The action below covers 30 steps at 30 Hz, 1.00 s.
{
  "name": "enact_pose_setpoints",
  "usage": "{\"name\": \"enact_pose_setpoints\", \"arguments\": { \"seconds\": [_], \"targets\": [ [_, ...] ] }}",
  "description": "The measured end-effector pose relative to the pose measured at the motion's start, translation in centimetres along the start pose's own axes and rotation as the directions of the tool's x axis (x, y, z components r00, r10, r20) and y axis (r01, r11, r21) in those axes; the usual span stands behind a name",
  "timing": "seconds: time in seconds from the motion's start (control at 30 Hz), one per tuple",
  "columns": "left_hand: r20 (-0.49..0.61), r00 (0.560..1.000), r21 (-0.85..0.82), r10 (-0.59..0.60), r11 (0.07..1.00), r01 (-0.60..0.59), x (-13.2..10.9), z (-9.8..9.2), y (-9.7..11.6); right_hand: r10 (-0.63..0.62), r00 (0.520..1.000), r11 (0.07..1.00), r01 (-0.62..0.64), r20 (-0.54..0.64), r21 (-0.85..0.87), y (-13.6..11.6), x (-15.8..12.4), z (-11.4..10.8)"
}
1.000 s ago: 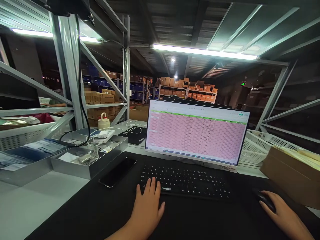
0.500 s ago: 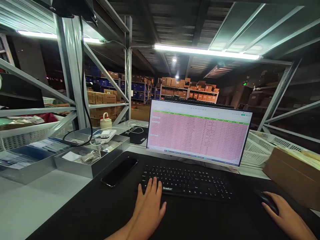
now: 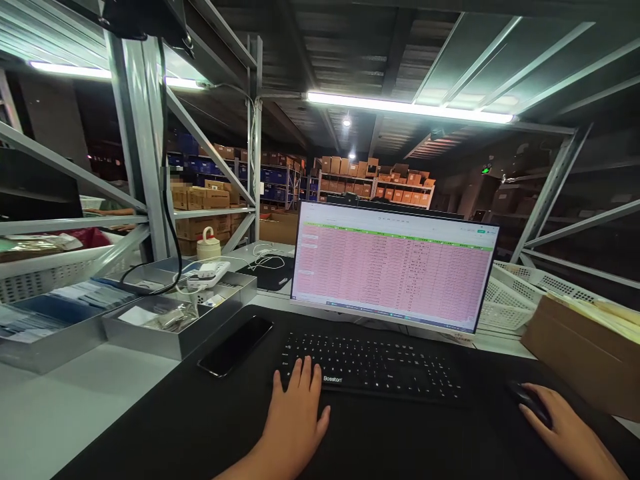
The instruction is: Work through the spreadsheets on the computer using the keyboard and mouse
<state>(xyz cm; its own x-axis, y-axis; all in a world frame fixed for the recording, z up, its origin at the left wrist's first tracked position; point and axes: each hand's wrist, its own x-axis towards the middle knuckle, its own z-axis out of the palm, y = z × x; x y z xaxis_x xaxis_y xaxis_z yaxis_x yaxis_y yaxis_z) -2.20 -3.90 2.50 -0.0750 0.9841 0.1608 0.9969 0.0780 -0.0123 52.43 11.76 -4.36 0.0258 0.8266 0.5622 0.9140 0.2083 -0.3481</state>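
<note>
My left hand (image 3: 296,407) lies flat with its fingers spread, the fingertips on the lower left keys of a black keyboard (image 3: 370,367). At the right, my right hand (image 3: 560,420) is curved around a black computer mouse (image 3: 531,401) on the dark desk mat (image 3: 390,440). Behind the keyboard stands a monitor (image 3: 393,273) showing a spreadsheet with pink rows and a green header. A black smartphone (image 3: 236,345) rests on the mat to the left of the keyboard.
Metal trays (image 3: 150,333) with papers and small items stand at the left, near a cream jug (image 3: 209,245) and a white power strip (image 3: 209,273). On the right are a cardboard box (image 3: 580,360) and white perforated baskets (image 3: 505,300). Shelves with boxes (image 3: 375,183) fill the background.
The whole view has shifted slightly, with things sitting a little further left and lower. Both hands keep their places on the keyboard and the mouse.
</note>
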Motion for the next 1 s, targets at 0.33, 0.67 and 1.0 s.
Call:
{"name": "enact_pose_setpoints", "arguments": {
  "seconds": [0.33,0.67,1.0],
  "targets": [
    [0.032,0.999,0.055,-0.013,0.998,0.011,0.1,-0.4,0.1,0.013,0.999,1.000,-0.012,0.040,-0.007,-1.6,-0.1,-1.0],
    [0.015,1.000,0.104,0.006,0.995,-0.008,0.5,0.4,-0.2,0.089,0.992,0.995,-0.085,0.093,-0.052,-4.2,-0.2,-2.3],
    [-0.028,0.999,0.109,0.015,0.994,-0.012,1.0,1.8,-0.7,0.093,0.988,0.995,-0.088,0.119,-0.052,-3.8,-0.1,-2.0]
  ]
}}
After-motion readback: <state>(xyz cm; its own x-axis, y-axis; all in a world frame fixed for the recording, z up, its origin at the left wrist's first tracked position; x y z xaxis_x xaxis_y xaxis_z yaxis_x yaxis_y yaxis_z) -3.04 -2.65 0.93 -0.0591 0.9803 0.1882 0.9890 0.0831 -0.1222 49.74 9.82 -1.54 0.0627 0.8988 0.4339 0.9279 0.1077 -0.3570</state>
